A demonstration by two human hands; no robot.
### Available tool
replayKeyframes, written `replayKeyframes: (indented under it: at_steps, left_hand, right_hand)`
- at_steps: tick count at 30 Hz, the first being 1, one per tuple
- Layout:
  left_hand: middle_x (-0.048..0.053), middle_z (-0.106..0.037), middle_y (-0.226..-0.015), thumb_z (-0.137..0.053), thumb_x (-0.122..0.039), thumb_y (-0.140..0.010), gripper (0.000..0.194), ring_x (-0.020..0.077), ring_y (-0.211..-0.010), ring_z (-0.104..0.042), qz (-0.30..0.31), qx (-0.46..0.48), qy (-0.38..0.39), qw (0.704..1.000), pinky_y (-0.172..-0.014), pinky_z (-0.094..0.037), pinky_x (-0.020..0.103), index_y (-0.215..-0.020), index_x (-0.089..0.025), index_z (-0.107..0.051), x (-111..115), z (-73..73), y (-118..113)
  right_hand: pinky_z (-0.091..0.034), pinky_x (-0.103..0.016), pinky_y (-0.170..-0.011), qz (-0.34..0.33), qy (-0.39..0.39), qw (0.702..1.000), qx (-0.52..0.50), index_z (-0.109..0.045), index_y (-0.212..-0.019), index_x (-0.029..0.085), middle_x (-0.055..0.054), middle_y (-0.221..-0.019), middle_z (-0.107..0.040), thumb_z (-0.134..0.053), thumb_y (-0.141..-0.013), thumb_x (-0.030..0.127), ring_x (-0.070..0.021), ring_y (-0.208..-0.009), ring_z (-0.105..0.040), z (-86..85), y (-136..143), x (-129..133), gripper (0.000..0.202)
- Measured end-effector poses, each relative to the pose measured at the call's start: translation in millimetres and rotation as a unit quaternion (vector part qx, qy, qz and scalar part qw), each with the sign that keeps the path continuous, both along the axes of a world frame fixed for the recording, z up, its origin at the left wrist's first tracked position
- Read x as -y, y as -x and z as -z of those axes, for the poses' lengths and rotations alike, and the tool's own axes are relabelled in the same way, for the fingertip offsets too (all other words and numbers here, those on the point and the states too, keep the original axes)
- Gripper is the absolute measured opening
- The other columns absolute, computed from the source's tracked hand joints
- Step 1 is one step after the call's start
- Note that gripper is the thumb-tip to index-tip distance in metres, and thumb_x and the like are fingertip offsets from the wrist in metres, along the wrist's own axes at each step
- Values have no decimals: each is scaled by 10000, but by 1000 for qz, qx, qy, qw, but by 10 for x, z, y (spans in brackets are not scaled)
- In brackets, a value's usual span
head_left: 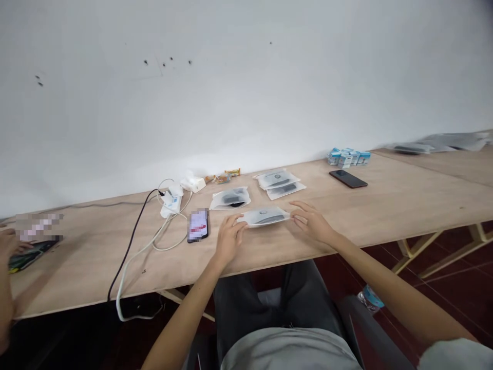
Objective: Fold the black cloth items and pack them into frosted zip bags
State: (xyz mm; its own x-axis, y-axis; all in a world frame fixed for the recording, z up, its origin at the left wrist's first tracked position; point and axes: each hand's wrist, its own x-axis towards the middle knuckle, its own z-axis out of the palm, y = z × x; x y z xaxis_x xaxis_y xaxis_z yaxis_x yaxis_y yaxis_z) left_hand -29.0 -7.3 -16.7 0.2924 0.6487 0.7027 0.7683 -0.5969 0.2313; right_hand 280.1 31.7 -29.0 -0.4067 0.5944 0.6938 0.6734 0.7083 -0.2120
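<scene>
A frosted plastic pouch [265, 216] with a round mark and something dark inside is stretched between my hands, just above the wooden table. My left hand [230, 235] pinches its left end. At the right end, my right hand [311, 222] grips the corner between thumb and fingers. Behind it lie two overlapping pouches of the same kind [278, 178], and another frosted pouch [231, 198] with a dark item showing is to their left. A lit smartphone [197, 225] rests left of my left hand.
White and dark cables run from a power strip [171, 201] over the table edge. Orange-wrapped snacks [223, 178] lie by the wall. Toward the right are small blue-and-white boxes [348, 158], a dark phone [348, 179] and more plastic bags [439, 143]. Another person's hand [11, 245] is at far left.
</scene>
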Motion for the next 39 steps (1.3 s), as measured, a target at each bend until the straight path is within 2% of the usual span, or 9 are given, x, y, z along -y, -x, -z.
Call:
replayKeyframes:
  at_steps: [4,8,11,14,19,23,27,33,39]
  left_hand:
    - [85,-557,-1316,-532,-246,-928,177,282,-1204,-481,-63,-74,19,995,-988,-454,491,-924,-221,-707,43,-81,-83]
    - [89,-552,-1335,-541,-227,-921,169,294,-1231,-465,-62,-136,10,989,-976,-451,496,-952,-232,-707,47,-135,-291]
    - [75,-585,-1295,-530,-201,-922,185,275,-1187,-498,-58,-112,2,992,-956,-460,460,-912,-233,-712,24,-139,-321]
    - [50,-601,-1266,-534,-201,-921,185,246,-1141,-523,-49,-61,7,997,-957,-460,426,-879,-236,-711,14,-130,-252]
    - [47,-608,-1233,-540,-191,-912,170,242,-1145,-529,-32,-39,34,998,-987,-450,432,-858,-229,-696,57,-139,-196]
    - [61,-587,-1266,-546,-179,-900,142,252,-1176,-526,-30,-53,62,996,-1003,-452,452,-865,-220,-678,102,-162,-276]
    - [76,-579,-1281,-551,-232,-914,165,249,-1183,-537,-4,-70,74,995,-989,-476,439,-1031,-235,-669,79,-158,-457]
    - [74,-601,-1245,-490,-288,-958,217,245,-1118,-556,7,-117,28,993,-940,-479,437,-1073,-241,-668,-49,-146,-707]
    - [70,-620,-1207,-441,-267,-975,235,238,-1055,-560,-9,-160,-28,987,-866,-461,411,-1003,-231,-672,-49,-182,-696]
  right_hand:
    - [-443,-491,-1019,-18,3,1000,-16,-682,-918,231,-119,-1333,-584,-490,-926,210,-267,-1238,-546,-43,133,5,193]
    - [-435,-511,-1031,-50,6,998,-23,-697,-919,234,-109,-1334,-591,-512,-922,221,-276,-1247,-539,-63,338,17,186]
    - [-449,-505,-1030,-53,15,997,-53,-703,-945,232,-101,-1324,-599,-547,-905,247,-277,-1216,-565,-41,369,18,162]
    - [-470,-493,-1017,-55,29,995,-75,-713,-956,240,-92,-1279,-627,-561,-897,252,-273,-1193,-584,-8,323,10,164]
    - [-487,-463,-994,-72,33,992,-99,-717,-907,240,-90,-1244,-642,-537,-904,212,-258,-1195,-582,13,306,-10,182]
    - [-474,-453,-1008,-69,23,991,-116,-725,-910,236,-93,-1276,-620,-541,-889,183,-256,-1184,-584,4,344,-34,193]
    - [-468,-461,-1010,-88,26,990,-108,-728,-917,239,-91,-1263,-636,-542,-896,193,-258,-1177,-590,8,394,-45,193]
    - [-457,-472,-1024,-94,41,991,-88,-726,-944,248,-92,-1244,-651,-520,-905,191,-258,-1220,-566,-7,477,-32,218]
    - [-459,-470,-1009,-86,26,993,-79,-692,-945,239,-89,-1262,-639,-467,-894,138,-259,-1226,-555,-53,476,-1,252]
